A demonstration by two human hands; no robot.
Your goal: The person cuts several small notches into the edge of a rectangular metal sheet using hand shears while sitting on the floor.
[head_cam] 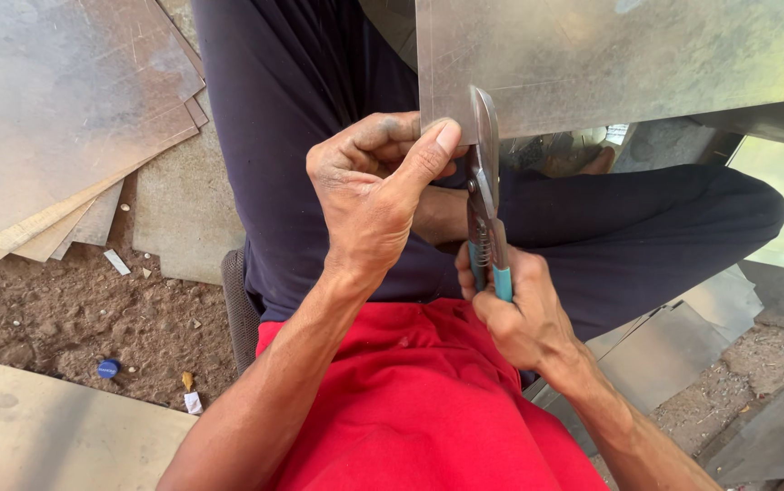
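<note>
Left hand: you are pinching the lower edge of the metal sheet, thumb pressing flat.
Right hand: your fingers are wrapping tight around the tin snips, blades biting the sheet's edge above your lap.

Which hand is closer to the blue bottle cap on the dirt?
Left. The left hand pinches the metal sheet, nearer the bottle cap; the right hand grips the snips farther away.
</note>
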